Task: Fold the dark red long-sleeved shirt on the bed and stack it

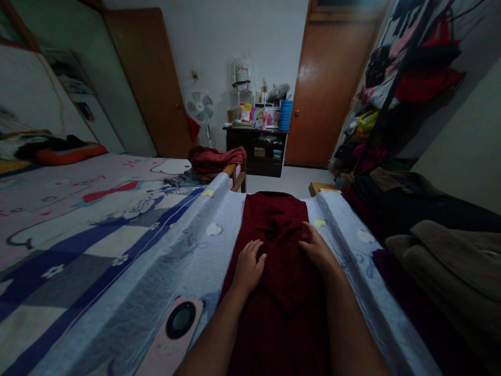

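Note:
A dark red garment [282, 282] lies spread lengthwise on a light blue patterned cloth [211, 256], with some creases across its middle. On its left part rests my left hand [249, 263], fingers loosely extended and slightly curved over the fabric. My right hand [315, 245] touches the garment's right edge, thumb and fingers apart. Neither hand lifts the fabric. The garment's near end runs between my forearms to the bottom of the view. Left of my left forearm, a pink phone [172, 334] with a round black camera lies on the cloth.
On the left is a bed with a patterned sheet [109, 196]. A bundled reddish cloth [217, 159] lies beyond. Folded clothes [450, 261] are piled on the right. A fan [201, 107], a dark cabinet [256, 164] and a wooden door [329, 94] stand at the back.

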`<state>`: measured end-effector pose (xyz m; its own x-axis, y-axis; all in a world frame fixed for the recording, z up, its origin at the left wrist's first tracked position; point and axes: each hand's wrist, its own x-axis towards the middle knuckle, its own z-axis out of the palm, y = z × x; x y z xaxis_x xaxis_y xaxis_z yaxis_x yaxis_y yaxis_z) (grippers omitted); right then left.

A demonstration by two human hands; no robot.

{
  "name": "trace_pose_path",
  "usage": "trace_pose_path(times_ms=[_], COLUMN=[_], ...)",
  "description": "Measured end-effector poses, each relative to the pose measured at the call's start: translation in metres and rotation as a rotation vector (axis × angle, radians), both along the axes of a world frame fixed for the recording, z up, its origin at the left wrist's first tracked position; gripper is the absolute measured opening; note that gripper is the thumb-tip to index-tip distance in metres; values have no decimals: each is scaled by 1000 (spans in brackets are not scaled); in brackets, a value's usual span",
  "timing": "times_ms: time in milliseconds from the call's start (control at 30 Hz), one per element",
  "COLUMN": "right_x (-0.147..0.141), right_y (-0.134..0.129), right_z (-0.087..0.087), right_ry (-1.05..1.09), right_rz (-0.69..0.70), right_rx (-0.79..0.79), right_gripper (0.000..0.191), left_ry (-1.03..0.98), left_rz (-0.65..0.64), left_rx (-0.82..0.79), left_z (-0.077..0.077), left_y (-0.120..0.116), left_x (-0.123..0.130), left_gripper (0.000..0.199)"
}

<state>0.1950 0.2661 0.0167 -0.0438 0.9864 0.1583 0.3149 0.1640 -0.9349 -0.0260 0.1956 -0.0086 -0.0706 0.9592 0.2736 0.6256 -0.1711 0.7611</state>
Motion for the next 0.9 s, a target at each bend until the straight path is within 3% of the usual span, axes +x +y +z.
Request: trace_pose_path(times_ms=[67, 133, 233, 300, 367, 467, 533, 600, 667, 767, 900], right_x=[12, 27, 42, 40, 26, -8, -29, -43, -49, -50, -52], right_y=[6, 12, 13, 9, 1, -10, -13, -13, -10, -6, -9], right_z=[-2, -2, 3, 12, 22, 31, 26, 14, 0, -19, -35], right_ry=[192, 304, 184, 12, -91, -74, -88, -143, -256, -491, -766], right_rz=[-138, -384, -783, -890, -794, -328, -54, 90, 117, 41, -16], right_rx=[-59, -68, 75, 233, 357, 348, 297, 270, 268, 284, 236], right_gripper=[60, 53, 45, 39, 31, 21, 19, 23, 31, 40, 43], left_ry=[61, 116, 173, 195, 207, 216, 225, 237, 253, 315, 420], left_rz=[-9, -19, -25, -23, -23, -22, -30, -46, -59, -56, -40], left_rx=[-45, -66, -83, -86, -79, -67, -60, -50, -42, -40, -63], left_z=[-2, -3, -3, -3, -4, -6, -6, -5, -5, -7, -7], left_y=[1, 0, -1, -1, -1, -2, -3, -3, -4, -7, -12], left_x=[1, 2, 3, 3, 4, 4, 3, 2, 2, 7, 16], left_gripper=[40, 41, 40, 39, 39, 39, 39, 39, 39, 40, 43])
